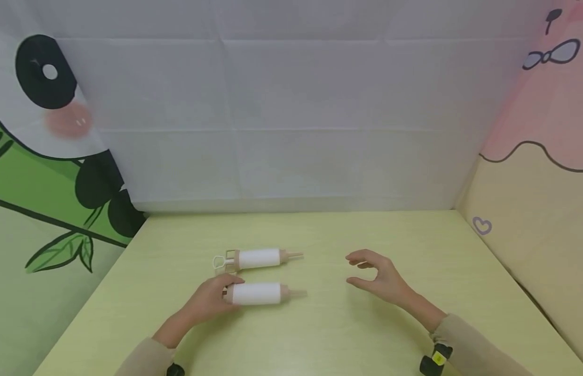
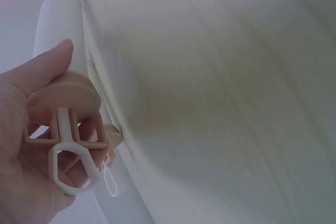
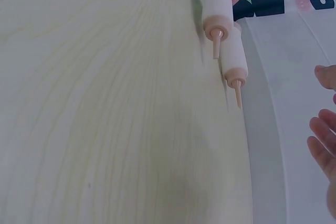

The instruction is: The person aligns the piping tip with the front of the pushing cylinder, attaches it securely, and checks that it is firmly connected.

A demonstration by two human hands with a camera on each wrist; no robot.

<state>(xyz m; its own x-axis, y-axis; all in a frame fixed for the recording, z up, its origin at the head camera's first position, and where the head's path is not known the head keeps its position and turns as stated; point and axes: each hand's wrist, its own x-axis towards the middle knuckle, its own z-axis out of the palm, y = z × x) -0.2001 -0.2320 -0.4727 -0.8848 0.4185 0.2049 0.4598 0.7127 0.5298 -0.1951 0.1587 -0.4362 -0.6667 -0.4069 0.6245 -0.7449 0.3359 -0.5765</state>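
Two syringes with white barrels and peach-coloured ends and nozzles are on the table, nozzles to the right in the head view. My left hand (image 1: 209, 302) grips the nearer syringe (image 1: 257, 294) at its rear end. The left wrist view shows the thumb (image 2: 52, 64) along the barrel and the white ring handle (image 2: 54, 166) sticking out behind the peach collar. Just beyond it lies the other syringe (image 1: 258, 258), its ring handle to the left. To the right, my right hand (image 1: 378, 277) hovers over the table, holding nothing, thumb and fingers apart.
The pale yellow table (image 1: 329, 334) meets a white cloth backdrop (image 1: 296, 156) at its far edge. Printed cartoon panels stand at the left (image 1: 51, 193) and right (image 1: 526, 209). A dark wrist strap (image 1: 432, 363) sits at my right sleeve.
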